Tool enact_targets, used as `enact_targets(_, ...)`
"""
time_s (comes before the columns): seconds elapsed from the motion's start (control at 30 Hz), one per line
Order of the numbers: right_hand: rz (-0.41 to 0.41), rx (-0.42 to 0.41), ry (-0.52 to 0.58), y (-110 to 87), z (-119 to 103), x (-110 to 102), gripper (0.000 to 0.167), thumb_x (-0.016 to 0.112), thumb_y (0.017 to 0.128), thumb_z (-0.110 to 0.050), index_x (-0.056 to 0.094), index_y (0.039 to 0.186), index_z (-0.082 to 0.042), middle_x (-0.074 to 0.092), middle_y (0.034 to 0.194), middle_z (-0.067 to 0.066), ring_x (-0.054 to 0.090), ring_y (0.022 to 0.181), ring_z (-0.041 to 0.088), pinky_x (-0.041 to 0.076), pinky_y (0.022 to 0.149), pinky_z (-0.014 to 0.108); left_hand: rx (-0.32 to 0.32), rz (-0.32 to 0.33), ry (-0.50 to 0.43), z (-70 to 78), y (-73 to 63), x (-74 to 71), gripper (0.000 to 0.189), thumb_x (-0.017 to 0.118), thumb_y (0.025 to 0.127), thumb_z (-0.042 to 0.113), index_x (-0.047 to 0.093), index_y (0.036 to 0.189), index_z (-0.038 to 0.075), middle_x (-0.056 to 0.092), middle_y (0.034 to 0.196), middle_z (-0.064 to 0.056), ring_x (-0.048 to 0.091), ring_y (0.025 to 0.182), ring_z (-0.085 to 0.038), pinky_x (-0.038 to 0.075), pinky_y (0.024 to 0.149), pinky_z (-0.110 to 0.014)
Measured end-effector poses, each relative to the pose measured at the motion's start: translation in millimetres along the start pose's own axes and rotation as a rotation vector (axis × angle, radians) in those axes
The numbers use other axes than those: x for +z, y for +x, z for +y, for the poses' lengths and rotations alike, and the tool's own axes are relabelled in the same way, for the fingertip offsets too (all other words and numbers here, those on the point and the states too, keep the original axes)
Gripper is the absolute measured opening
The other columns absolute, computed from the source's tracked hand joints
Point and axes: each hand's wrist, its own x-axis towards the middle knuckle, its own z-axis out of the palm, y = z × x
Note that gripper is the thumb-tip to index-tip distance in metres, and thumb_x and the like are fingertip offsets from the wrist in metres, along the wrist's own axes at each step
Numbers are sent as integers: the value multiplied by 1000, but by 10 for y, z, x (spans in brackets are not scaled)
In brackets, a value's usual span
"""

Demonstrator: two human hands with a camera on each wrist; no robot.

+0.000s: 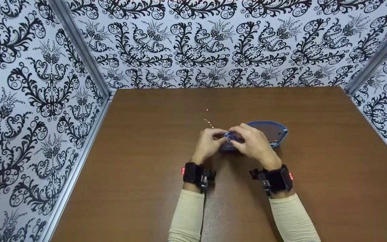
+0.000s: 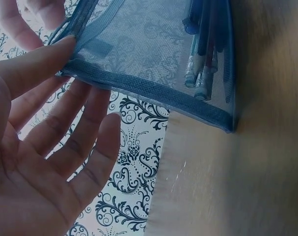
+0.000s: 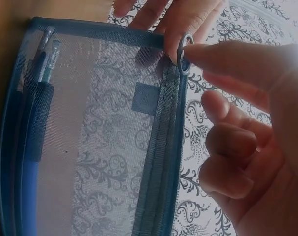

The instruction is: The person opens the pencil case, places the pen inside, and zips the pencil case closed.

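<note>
A blue mesh zip pencil case stands on the table, held up at one top corner by both hands. My left hand pinches that corner between thumb and fingers; in the left wrist view its other fingers spread below the edge trim. With thumb and index finger, my right hand pinches the round ring of the zip pull at the same end. The zip runs along the top edge. Through the mesh show pencils with eraser ends and blue pens, lying along the bottom.
The brown wooden table spreads around the case. Patterned black-and-white panels stand behind it and at both sides, with metal posts at the corners. Small bright light spots fall on the tabletop beyond the left hand.
</note>
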Motion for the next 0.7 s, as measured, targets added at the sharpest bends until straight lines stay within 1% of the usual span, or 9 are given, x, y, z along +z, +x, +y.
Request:
enact_targets(0.13,-35,-11,-7,-5,0,0,30,79,78,-9,70,106,-5,63,89,7,60,74,22,50,66,40,11,1,0,-2,-6,2,19,75,86,8,76,104,6,75,101,-8,69,87,-15,53,76,-21)
enact_targets(0.23,-41,-11,-23,-5,1,11,30,79,78,-9,70,106,-5,63,89,8,60,75,24,50,67,41,19,2,2,-2,-12,1,19,74,86,8,76,105,5,75,101,-8,70,87,-14,53,76,-21)
enact_targets(0.37,-37,-21,-34,-4,-1,29,33,80,76,-9,70,107,-5,64,91,9,61,76,25,51,69,43,19,4,8,-2,-13,2,20,75,86,8,76,105,5,75,101,-9,70,87,-15,54,77,-21)
enact_targets(0.47,-29,-33,-55,-6,7,49,33,80,77,-8,70,108,-5,65,93,9,62,77,25,51,69,43,18,6,12,0,-9,2,20,74,86,8,76,105,6,75,101,-9,70,88,-15,55,78,-24)
enact_targets(0.6,-9,-45,-72,-8,7,62,29,78,79,-8,71,107,-5,66,92,10,62,75,25,51,66,43,19,5,10,-1,-5,-2,20,73,86,6,76,106,5,75,102,-9,70,90,-16,55,79,-27)
enact_targets(0.7,12,-60,-62,-3,-2,59,24,77,81,-8,72,104,-4,68,90,9,64,75,25,52,67,44,19,3,6,-6,-1,-5,19,73,87,5,76,106,5,75,103,-9,70,91,-16,55,80,-25)
